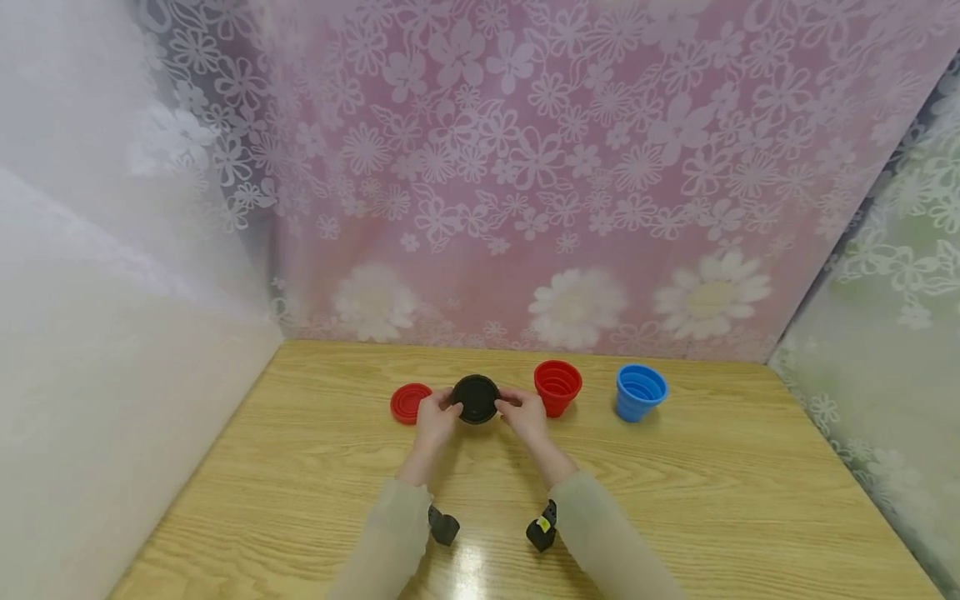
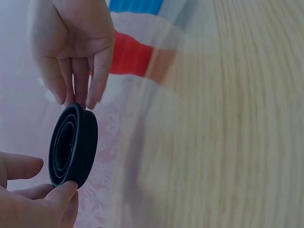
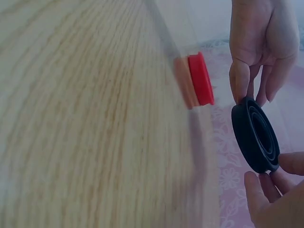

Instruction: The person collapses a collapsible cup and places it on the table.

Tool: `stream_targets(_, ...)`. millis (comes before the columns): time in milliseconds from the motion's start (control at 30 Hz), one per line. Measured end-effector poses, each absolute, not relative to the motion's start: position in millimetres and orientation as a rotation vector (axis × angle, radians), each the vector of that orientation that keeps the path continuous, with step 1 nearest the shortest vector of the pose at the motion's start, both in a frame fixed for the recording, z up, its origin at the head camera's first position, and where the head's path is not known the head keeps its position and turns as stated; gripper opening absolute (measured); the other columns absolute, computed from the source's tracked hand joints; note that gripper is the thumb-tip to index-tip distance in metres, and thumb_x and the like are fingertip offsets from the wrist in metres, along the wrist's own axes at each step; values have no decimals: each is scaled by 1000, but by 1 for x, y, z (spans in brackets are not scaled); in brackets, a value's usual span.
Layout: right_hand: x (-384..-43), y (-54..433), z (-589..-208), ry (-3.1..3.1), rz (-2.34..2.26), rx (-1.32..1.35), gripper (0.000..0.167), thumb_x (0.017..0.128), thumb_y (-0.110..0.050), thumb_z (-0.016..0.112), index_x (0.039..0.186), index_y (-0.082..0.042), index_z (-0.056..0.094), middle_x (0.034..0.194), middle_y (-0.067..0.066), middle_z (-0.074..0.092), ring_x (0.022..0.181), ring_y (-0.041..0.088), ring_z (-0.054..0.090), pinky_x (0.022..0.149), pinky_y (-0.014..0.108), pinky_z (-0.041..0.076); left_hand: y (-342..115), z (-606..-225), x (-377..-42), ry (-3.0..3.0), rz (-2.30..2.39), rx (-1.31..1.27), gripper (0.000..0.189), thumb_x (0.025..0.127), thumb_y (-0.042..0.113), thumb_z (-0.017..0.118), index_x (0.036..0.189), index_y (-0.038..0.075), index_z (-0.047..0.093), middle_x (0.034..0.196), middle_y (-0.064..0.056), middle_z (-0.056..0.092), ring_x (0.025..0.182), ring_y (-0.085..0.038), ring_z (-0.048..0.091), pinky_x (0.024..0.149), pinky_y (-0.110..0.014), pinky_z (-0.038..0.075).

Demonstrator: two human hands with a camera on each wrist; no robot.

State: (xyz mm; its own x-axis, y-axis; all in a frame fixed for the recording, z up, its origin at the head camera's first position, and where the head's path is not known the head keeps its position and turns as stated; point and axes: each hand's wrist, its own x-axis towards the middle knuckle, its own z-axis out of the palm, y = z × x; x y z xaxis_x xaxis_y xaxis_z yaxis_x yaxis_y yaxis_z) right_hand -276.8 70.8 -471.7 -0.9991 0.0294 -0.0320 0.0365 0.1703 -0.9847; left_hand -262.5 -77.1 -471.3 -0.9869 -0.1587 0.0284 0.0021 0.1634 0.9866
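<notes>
A collapsible black cup [image 1: 476,399], folded flat into a ringed disc, is held above the table between both hands. My left hand [image 1: 437,417] pinches its left edge with the thumb toward me. At the opposite edge, my right hand [image 1: 527,413] grips the rim between thumb and fingers. The stacked rings of the cup [image 2: 71,145] show in the left wrist view, and its side wall [image 3: 247,135] in the right wrist view. Just left of my left hand lies a flattened red collapsible cup [image 1: 409,403]. An expanded red cup [image 1: 557,388] stands beside my right hand.
Farther right stands an expanded blue cup [image 1: 640,392]. The wooden table [image 1: 300,500] ends at the back against a pink flowered curtain [image 1: 480,167]. Pale sheets hang at the left [image 1: 112,292] and right sides. A small black camera sits at each wrist.
</notes>
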Motion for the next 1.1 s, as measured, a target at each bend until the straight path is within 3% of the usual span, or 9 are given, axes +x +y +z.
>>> stream_targets(167,-285,66,-479,2381,-1913,29,29,82,3,56,110,11,56,105,24,57,90,28,57,75,36,49,-85,-489,-283,-2349,-1919,147,40,81,-7,53,120,-15,44,118,-27,49,111,-33,45,91,-39,39)
stream_targets(400,-293,65,-486,2386,-1808,34,32,80,2,57,111,10,56,107,22,56,90,24,53,72,30,48,-111,-641,-385,-2299,-1959,-3,43,76,0,60,117,-8,52,111,-17,56,105,-21,50,83,-29,44)
stream_targets(500,-295,64,-488,2366,-1790,32,33,81,1,57,113,10,54,110,22,55,92,25,52,72,30,47,-109,-617,-370,-2328,-2002,48,45,77,-3,57,120,-10,48,117,-20,53,111,-24,45,88,-33,41)
stream_targets(700,-297,65,-489,2338,-1785,45,35,83,1,55,116,10,51,115,23,51,103,30,49,79,35,46,-87,-486,-286,-2402,-2088,176,43,83,-9,44,123,-20,34,126,-33,36,119,-39,32,94,-43,35)
stream_targets(800,-297,66,-490,2328,-1795,14,37,83,2,54,118,12,48,117,25,49,106,33,47,83,37,45,-84,-464,-272,-2397,-2123,194,43,84,-9,43,124,-20,32,127,-34,34,120,-40,31,95,-42,33)
stream_targets(967,-295,72,-492,2394,-1771,-63,41,83,0,56,120,13,45,119,26,48,108,34,47,86,39,43,-88,-493,-292,-2444,-1973,177,43,83,-5,50,124,-15,39,125,-29,41,118,-37,36,94,-42,35)
stream_targets(1100,-287,81,-488,2504,-1699,-130,41,82,-3,58,120,10,48,118,24,50,104,33,51,84,39,44,-97,-542,-319,-2395,-1756,-53,42,82,6,58,121,-6,49,119,-20,51,111,-26,47,90,-33,40)
